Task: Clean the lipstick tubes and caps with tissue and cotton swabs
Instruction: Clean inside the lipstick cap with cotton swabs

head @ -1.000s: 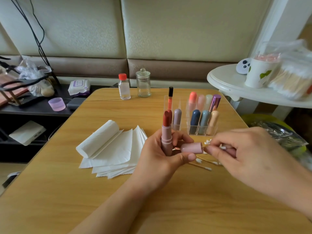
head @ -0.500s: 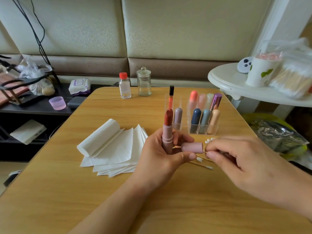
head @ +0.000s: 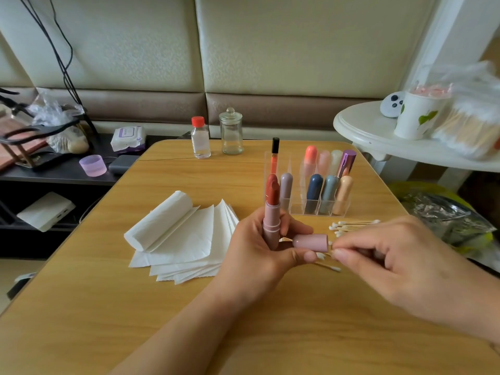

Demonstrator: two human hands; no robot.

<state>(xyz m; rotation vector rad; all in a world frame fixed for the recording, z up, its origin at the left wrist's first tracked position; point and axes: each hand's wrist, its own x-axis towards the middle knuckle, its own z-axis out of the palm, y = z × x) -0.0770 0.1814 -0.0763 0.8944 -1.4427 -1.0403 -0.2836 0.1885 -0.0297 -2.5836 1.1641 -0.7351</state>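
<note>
- The pink lipstick tube (head: pixel 271 224) stands upright in the left hand (head: pixel 259 250), whose grip also holds the pink cap (head: pixel 311 242) sideways.
- The right hand (head: pixel 389 262) pinches a cotton swab (head: pixel 330 243) at the cap's open end.
- Tissues (head: pixel 184 234) lie left on the counter (head: pixel 108 307).

Matt pink plastic tube (head: pixel 271 226) and cap (head: pixel 311 242); soft white paper tissues (head: pixel 186 239); smooth wood-grain table (head: pixel 135 307); clear glossy organiser (head: pixel 308 207); glass jar (head: pixel 231 133).
</note>
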